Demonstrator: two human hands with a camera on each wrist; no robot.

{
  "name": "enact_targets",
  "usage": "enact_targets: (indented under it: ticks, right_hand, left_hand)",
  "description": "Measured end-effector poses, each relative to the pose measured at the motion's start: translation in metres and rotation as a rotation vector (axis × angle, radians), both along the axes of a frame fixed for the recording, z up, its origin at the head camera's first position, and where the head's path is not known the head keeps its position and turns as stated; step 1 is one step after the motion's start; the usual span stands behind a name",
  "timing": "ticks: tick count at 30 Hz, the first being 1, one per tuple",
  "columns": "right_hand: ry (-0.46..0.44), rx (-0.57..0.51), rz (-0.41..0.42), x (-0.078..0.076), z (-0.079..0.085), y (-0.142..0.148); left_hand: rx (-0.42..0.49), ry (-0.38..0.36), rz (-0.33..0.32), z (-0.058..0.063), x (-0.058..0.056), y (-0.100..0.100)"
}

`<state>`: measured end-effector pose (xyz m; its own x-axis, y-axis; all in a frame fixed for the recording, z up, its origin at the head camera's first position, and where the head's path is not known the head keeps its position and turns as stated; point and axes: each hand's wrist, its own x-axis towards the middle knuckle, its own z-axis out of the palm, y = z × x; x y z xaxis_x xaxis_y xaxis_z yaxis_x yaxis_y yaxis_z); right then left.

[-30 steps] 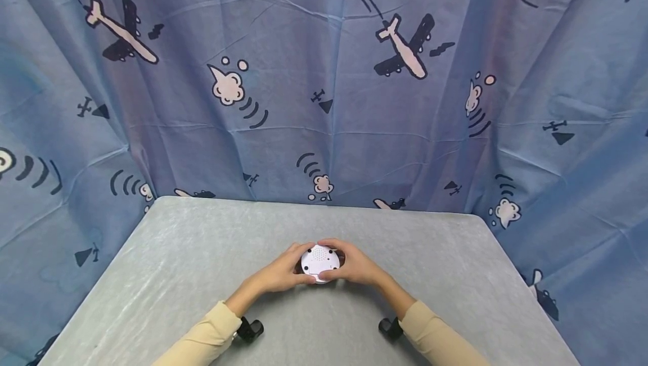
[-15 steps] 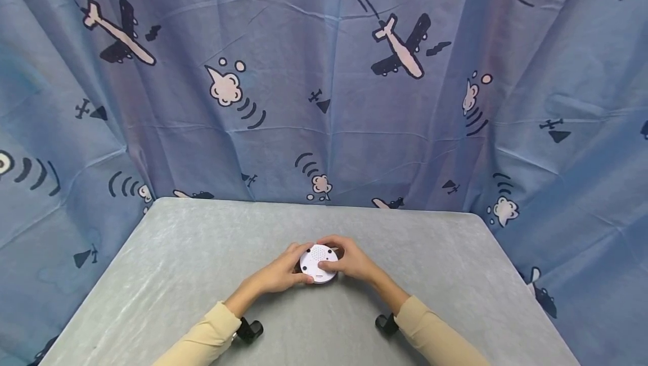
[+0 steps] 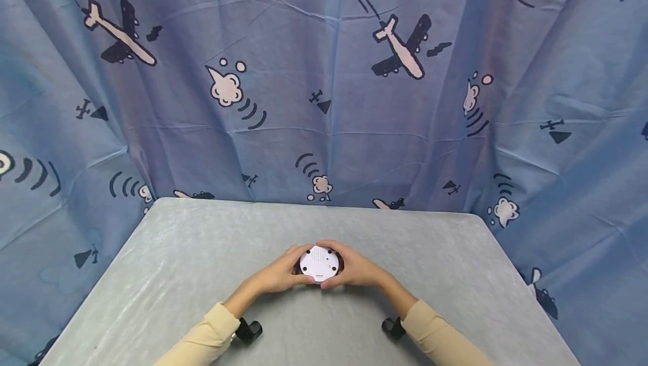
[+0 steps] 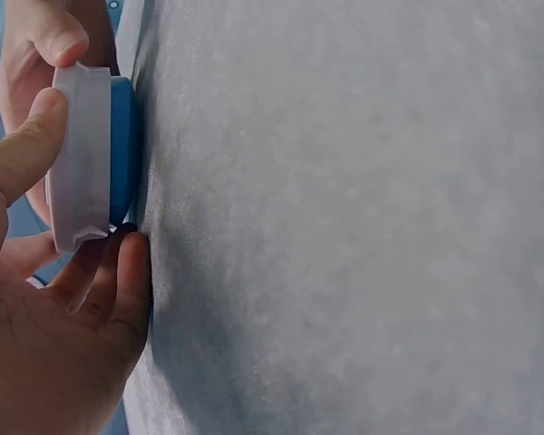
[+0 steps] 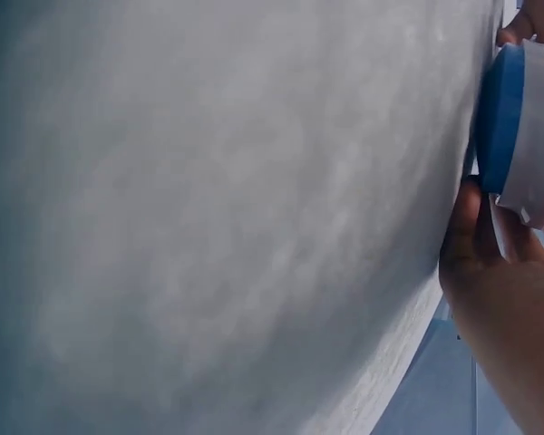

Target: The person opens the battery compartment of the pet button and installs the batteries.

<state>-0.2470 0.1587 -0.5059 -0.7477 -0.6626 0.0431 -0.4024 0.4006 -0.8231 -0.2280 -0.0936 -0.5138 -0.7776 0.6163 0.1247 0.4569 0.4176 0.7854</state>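
A round white device [image 3: 319, 263] with speaker holes and dark feet on its upturned face is held between both hands just above or on the table; I cannot tell which. Its lower part is blue [image 4: 121, 149] in the left wrist view. My left hand [image 3: 280, 271] grips the left rim, thumb on the near edge and fingers round the far side. From the right, my right hand [image 3: 357, 267] grips the opposite rim in the same way. The right wrist view catches the blue side [image 5: 501, 118] next to the right fingers. Palms hide the device's left and right edges.
A pale grey table [image 3: 212, 248] spreads around the hands. Behind it and along its sides hangs a blue curtain [image 3: 283, 102] printed with planes and clouds. Black straps with small mounts [image 3: 248, 330] sit at both wrists, near the beige sleeves.
The right thumb moved from the near edge onto the device's face, then back to the near rim. More of the white face shows now. The left hand has stayed nearly still.
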Motion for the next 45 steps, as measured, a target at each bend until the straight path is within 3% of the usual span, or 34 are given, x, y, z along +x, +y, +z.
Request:
enact_targets:
  ticks: [6, 20, 26, 34, 45]
  right_hand:
    - [0.009, -0.003, -0.029, 0.001, 0.000, 0.000]
    - [0.000, -0.013, -0.027, 0.005, 0.006, 0.001]
    - [-0.030, -0.103, -0.061, 0.007, 0.011, 0.003]
    - [-0.110, -0.274, -0.023, 0.009, 0.015, -0.003]
    - [-0.007, -0.164, -0.022, 0.011, 0.024, -0.004]
  left_hand:
    - [0.035, -0.045, 0.007, -0.002, -0.001, 0.000]
    - [0.222, -0.122, 0.032, -0.010, -0.004, 0.001]
    - [0.320, -0.195, 0.006, -0.008, -0.003, -0.001]
    - [0.501, -0.342, -0.096, -0.004, 0.001, 0.003]
    - [0.497, -0.292, 0.042, 0.002, 0.007, 0.010]
